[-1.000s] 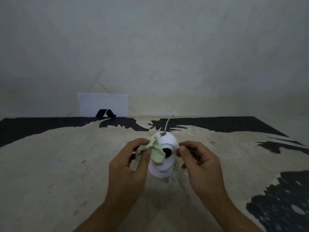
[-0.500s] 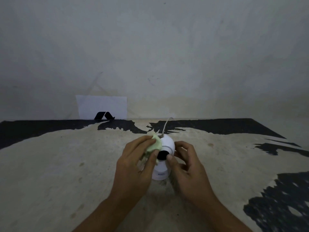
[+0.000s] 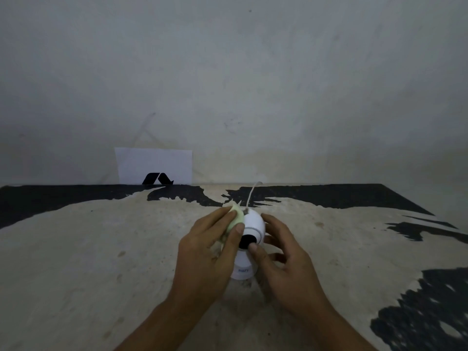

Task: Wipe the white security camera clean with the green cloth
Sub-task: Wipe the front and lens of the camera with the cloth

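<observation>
The white security camera (image 3: 254, 225) stands upright on the worn tabletop (image 3: 101, 249), its round head with a black lens facing me above a white base. My left hand (image 3: 207, 252) holds the pale green cloth (image 3: 236, 219) bunched against the left side of the camera's head, thumb near the lens. My right hand (image 3: 283, 259) grips the head from the right, its thumb at the lower edge of the lens. A thin white cable (image 3: 252, 196) rises from the top of the camera towards the wall.
A white sheet with a black logo (image 3: 153, 165) leans against the grey wall at the table's back edge. The tabletop is beige with black patches along the back and at the right.
My left hand has pressed the cloth from the front of the camera round to its left side. My right hand has closed in and taken hold of the camera's head.
</observation>
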